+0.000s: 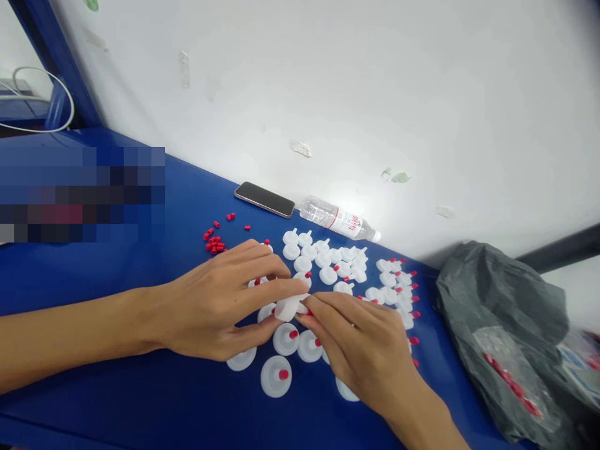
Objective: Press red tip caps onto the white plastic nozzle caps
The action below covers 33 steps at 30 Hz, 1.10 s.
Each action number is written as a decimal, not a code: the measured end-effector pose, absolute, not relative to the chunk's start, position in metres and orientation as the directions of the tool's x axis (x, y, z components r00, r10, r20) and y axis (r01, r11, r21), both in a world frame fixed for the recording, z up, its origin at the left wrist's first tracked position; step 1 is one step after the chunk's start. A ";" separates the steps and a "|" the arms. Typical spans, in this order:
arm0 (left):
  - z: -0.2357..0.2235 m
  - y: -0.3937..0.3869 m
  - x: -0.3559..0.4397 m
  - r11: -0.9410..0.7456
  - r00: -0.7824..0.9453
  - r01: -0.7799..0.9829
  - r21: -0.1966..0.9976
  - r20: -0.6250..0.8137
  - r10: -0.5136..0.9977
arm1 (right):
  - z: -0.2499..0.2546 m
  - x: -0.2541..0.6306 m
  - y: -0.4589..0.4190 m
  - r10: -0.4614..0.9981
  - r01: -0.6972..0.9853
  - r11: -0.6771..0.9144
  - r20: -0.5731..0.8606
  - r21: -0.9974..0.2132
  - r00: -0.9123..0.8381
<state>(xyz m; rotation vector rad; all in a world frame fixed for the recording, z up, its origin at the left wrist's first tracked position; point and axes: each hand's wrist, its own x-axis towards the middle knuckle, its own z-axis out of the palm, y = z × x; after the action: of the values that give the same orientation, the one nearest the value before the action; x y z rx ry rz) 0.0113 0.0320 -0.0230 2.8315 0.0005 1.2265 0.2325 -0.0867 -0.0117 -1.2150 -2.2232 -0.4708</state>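
Observation:
Between thumb and fingers, my left hand [225, 294] grips a white plastic nozzle cap [285, 309] by its round base, tilted so that its spout points right. My right hand [360, 340] is closed in a pinch at the spout's tip, where a bit of a small red cap [307, 312] shows; the fingertips partly hide it. Around and below both hands lie several white nozzle caps with red tips [276, 377]. Behind the hands, several more white nozzle caps [322, 259] stand grouped, many with bare spouts.
Loose red caps [215, 244] lie on the blue table [187, 206], left of the nozzle caps. A phone [265, 199] and a clear plastic bottle [338, 217] rest along the white wall. At the right are a dark plastic bag [506, 312] and a clear bag with red pieces [515, 381].

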 end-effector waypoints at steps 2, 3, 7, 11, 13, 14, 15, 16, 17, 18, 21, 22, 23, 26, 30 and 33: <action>-0.023 0.031 0.011 -0.996 0.723 -0.005 0.089 0.688 0.058 | -0.013 0.233 -0.087 0.652 0.848 0.528 0.621 0.040 -0.436; -0.023 0.031 0.010 -0.994 0.741 0.001 0.110 0.667 0.075 | -0.013 0.233 -0.086 0.652 0.848 0.529 0.619 0.041 -0.437; -0.025 0.030 0.010 -0.988 0.758 -0.003 0.157 0.644 0.100 | -0.013 0.233 -0.086 0.661 0.847 0.531 0.609 0.033 -0.438; -0.026 0.030 0.011 -0.990 0.745 -0.005 0.140 0.661 0.089 | -0.012 0.233 -0.087 0.661 0.848 0.529 0.614 0.028 -0.432; -0.026 0.030 0.012 -0.991 0.739 -0.005 0.131 0.668 0.084 | -0.012 0.233 -0.087 0.663 0.848 0.529 0.611 0.025 -0.432; -0.026 0.030 0.012 -0.991 0.739 -0.006 0.131 0.669 0.084 | -0.012 0.233 -0.087 0.666 0.848 0.529 0.607 0.025 -0.434; -0.026 0.030 0.011 -0.991 0.737 -0.006 0.130 0.671 0.083 | -0.012 0.233 -0.087 0.666 0.848 0.529 0.605 0.028 -0.436; -0.027 0.030 0.011 -0.991 0.736 -0.009 0.131 0.672 0.082 | -0.012 0.233 -0.087 0.667 0.849 0.528 0.604 0.031 -0.437; -0.027 0.030 0.011 -0.991 0.735 -0.011 0.130 0.673 0.080 | -0.011 0.233 -0.087 0.667 0.850 0.526 0.603 0.035 -0.438; -0.027 0.031 0.010 -0.992 0.735 -0.014 0.129 0.673 0.077 | -0.011 0.233 -0.087 0.666 0.851 0.524 0.604 0.039 -0.438; -0.028 0.032 0.009 -0.991 0.742 -0.024 0.129 0.667 0.069 | -0.010 0.233 -0.087 0.664 0.854 0.518 0.607 0.049 -0.437; -0.028 0.032 0.009 -0.991 0.745 -0.026 0.131 0.663 0.068 | -0.010 0.233 -0.087 0.662 0.854 0.517 0.609 0.050 -0.436; -0.028 0.033 0.009 -0.991 0.747 -0.027 0.132 0.661 0.068 | -0.010 0.233 -0.087 0.661 0.854 0.518 0.611 0.050 -0.436; -0.028 0.033 0.010 -0.991 0.744 -0.026 0.134 0.665 0.070 | -0.009 0.233 -0.088 0.659 0.854 0.518 0.613 0.048 -0.435; -0.026 0.032 0.011 -0.990 0.725 -0.050 0.135 0.686 0.057 | -0.011 0.233 -0.088 0.662 0.854 0.516 0.604 0.063 -0.445; -0.024 0.032 0.012 -0.990 0.689 -0.080 0.113 0.724 0.027 | -0.013 0.235 -0.088 0.665 0.848 0.519 0.573 0.107 -0.479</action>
<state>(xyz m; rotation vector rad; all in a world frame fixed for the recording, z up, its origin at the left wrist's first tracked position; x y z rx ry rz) 0.0123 0.0321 -0.0242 2.7614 -0.0438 1.1866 0.2353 -0.0878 -0.0133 -1.2355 -2.2956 -0.5259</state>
